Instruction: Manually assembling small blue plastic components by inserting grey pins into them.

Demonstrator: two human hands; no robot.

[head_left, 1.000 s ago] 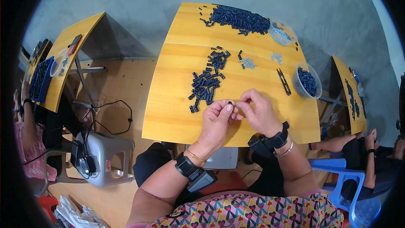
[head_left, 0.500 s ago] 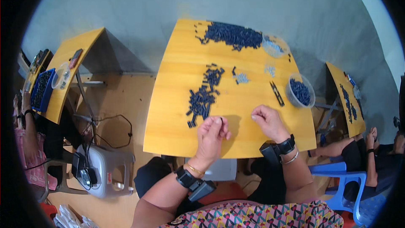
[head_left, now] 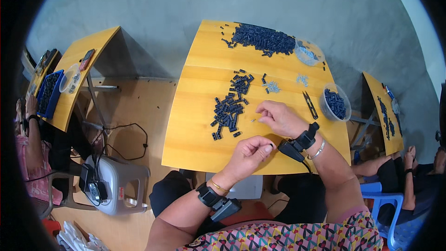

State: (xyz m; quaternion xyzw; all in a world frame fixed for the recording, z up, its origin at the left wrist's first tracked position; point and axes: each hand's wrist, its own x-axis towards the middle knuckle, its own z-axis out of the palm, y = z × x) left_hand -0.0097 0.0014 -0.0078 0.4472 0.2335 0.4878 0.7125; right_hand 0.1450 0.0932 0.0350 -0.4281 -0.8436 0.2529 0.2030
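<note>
My left hand is closed near the table's front edge, pinching a small black piece between thumb and fingertips. Just beyond it, my right hand hangs over the table with curled fingers. A tiny silver piece shows right beside its fingertips; whether they grip anything is unclear. Left of the hands lies a loose pile of short black plastic parts, some showing holes. Farther back are a few black parts beside a small heap of silver pieces, with a second silver heap to their right.
Black thread snips lie beside a clear tub of black parts. A large black heap and a clear container of silver pieces occupy the far edge. Other people sit at tables left and right. A grey stool stands at left.
My right hand has moved left and away from me, toward the black pile. My left hand has shifted right and slightly nearer, still pinching. The view has tilted slightly.
</note>
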